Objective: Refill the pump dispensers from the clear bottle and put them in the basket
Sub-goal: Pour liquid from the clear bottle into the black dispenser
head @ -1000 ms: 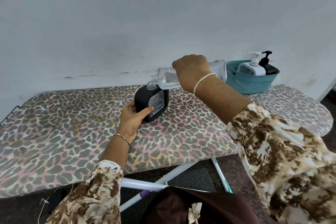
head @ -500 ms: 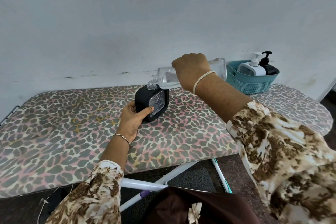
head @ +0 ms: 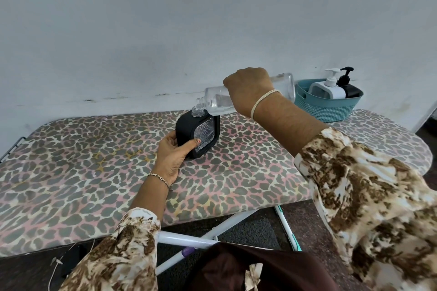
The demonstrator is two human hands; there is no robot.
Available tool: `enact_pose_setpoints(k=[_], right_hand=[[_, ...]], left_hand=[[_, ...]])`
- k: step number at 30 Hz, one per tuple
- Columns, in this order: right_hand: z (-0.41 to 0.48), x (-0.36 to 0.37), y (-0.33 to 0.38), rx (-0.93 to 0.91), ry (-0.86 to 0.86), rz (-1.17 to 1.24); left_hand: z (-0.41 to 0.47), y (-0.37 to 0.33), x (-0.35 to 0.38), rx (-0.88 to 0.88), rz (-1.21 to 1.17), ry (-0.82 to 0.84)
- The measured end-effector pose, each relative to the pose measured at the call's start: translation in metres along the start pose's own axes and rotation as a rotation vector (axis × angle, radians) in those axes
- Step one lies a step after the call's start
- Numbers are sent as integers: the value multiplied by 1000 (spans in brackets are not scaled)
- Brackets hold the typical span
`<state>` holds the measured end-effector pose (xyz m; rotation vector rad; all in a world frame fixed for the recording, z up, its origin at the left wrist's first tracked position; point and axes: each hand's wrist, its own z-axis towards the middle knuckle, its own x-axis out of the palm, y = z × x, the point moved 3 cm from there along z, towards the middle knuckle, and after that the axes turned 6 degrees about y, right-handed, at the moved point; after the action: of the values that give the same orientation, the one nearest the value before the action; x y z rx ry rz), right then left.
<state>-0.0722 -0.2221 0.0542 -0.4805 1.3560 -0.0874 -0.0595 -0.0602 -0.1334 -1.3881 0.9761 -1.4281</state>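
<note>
A square black dispenser (head: 188, 130) with a clear patterned window stands upright on the board, its pump off and its clear neck open. My left hand (head: 173, 156) grips its left side, thumb on the window. My right hand (head: 248, 91) holds the clear bottle (head: 216, 101) nearly level, its open mouth just above and beside the dispenser's neck. At the far right a teal basket (head: 328, 107) holds a white pump dispenser (head: 327, 91) and a black pump dispenser (head: 350, 90).
All of this sits on a leopard-print ironing board (head: 94, 172) against a pale wall (head: 165, 19). The board's white legs (head: 189, 241) cross below its near edge. Dark floor lies beneath and to the right.
The clear bottle's mouth has lifted slightly off the dispenser's neck and the bottle is closer to level. My left hand and the dispenser have stayed put.
</note>
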Motion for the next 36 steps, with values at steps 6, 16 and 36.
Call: enact_pose_setpoints(k=[6,16,36], right_hand=[[1,-1,1,-1,-2,-6],[3,-3,2,-7,18,-35],[7,-8,3,-17,1,-72]], left_hand=[[0,-1,1,9,2,9],[2,2,-2,12,16,12],[-3,-3,2,13,1,21]])
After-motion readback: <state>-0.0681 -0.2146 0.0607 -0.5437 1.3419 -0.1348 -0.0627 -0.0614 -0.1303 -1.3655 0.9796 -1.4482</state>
